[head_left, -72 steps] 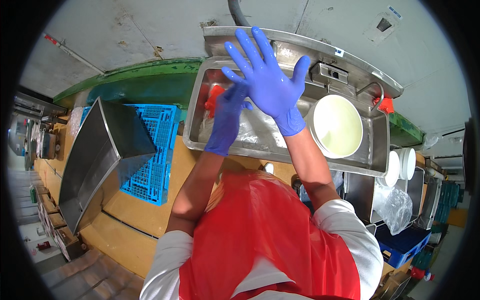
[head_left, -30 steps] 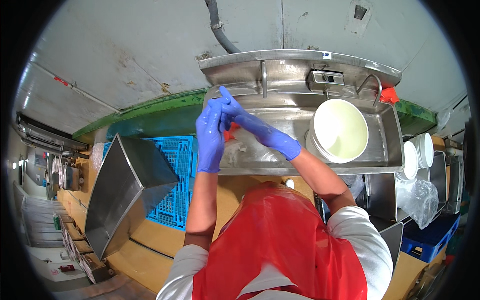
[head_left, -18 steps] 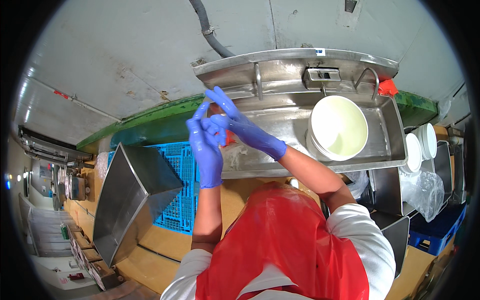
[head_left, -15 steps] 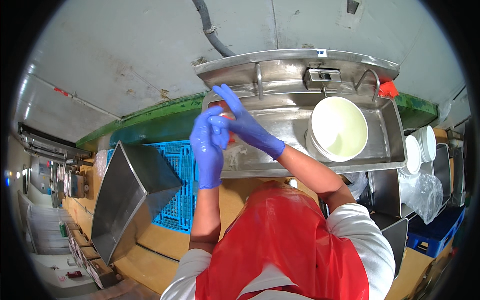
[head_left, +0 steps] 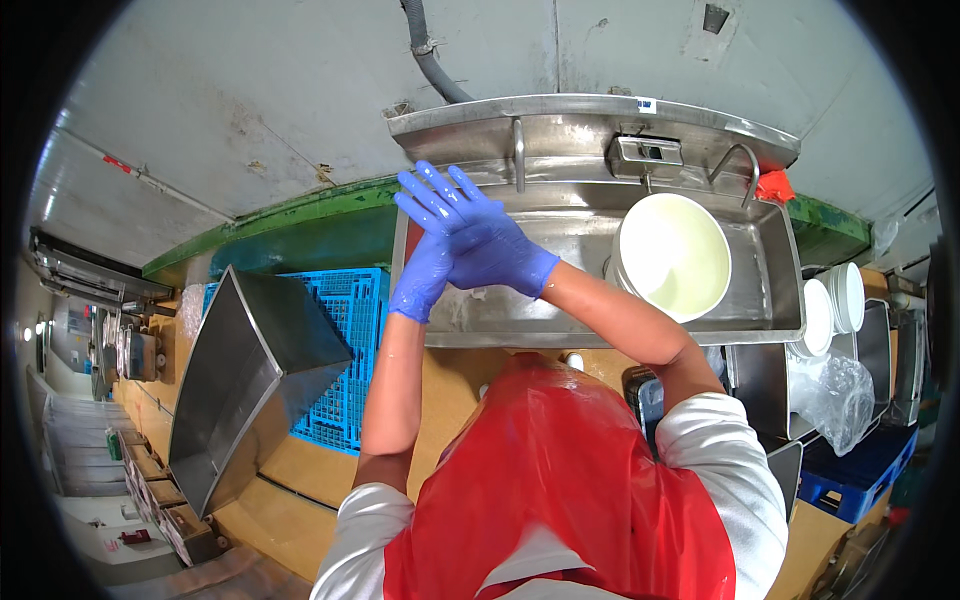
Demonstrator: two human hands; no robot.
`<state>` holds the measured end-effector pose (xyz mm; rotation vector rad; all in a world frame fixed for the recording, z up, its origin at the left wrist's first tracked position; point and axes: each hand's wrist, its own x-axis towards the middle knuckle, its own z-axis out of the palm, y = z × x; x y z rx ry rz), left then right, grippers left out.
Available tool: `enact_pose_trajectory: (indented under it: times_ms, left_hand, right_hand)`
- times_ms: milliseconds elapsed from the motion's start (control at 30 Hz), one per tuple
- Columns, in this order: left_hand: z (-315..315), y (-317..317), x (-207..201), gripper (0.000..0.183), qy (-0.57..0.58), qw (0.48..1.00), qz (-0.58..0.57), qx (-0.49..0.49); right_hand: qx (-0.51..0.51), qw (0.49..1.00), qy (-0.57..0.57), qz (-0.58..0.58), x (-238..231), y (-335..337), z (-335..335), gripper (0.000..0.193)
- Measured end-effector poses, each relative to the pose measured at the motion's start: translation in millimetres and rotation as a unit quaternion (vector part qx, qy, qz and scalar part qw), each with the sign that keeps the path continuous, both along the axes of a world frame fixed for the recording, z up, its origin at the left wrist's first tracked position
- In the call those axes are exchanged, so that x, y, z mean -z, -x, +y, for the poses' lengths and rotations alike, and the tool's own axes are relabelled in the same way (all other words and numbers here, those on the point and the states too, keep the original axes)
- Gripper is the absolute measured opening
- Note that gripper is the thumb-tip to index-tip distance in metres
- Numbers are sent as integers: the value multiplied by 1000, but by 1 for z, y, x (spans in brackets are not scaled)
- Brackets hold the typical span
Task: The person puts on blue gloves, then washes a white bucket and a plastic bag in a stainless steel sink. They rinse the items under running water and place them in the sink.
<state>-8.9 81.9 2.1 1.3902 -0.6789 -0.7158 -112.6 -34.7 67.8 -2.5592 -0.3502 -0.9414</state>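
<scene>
Both my hands wear wet blue-violet gloves and meet over the left end of a stainless steel sink (head_left: 560, 325). My right hand (head_left: 492, 245) lies across my left hand (head_left: 418, 285), palm against it. The fingers seen at the top are stretched out and spread, pointing up and to the left; they appear to belong to the right hand. My left hand stands upright from its wrist, its fingers mostly hidden by the right. No object shows in either hand. Right of them, a white bucket (head_left: 672, 258) stands in the sink.
A steel dispenser-like box (head_left: 645, 155) and two bent pipes are at the sink's back. A red cloth (head_left: 774, 186) hangs at its right corner. Left stand a large steel bin (head_left: 225, 390) and a blue pallet (head_left: 340, 400). White buckets (head_left: 848, 298) and plastic wrap (head_left: 835, 400) lie right.
My right hand has moved from the left hand's fingers to lie flat across it, its fingers now spread. The left hand has risen slightly. A red thing behind the hands is now out of sight.
</scene>
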Motion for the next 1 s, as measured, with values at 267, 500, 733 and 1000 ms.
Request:
enact_pose_trajectory:
  times_ms: [267, 500, 733, 1000]
  left_hand:
    - [-25, -3, -46, 57, 271, 886, 355, 127]
    - [-46, -17, 22, 41, 196, 979, 26, 47]
    - [-60, 32, -41, 42, 226, 939, 259, -32]
    - [-46, 53, -31, 36, 235, 950, 201, 30]
  right_hand:
    - [-418, 537, -728, 80, 8, -9, -20, 70]
    - [-503, 326, -799, 52, -18, -33, -10, 69]
    - [-532, 356, -767, 31, -10, -51, -20, 69]
    - [-541, 386, -746, 31, -31, -82, -13, 26]
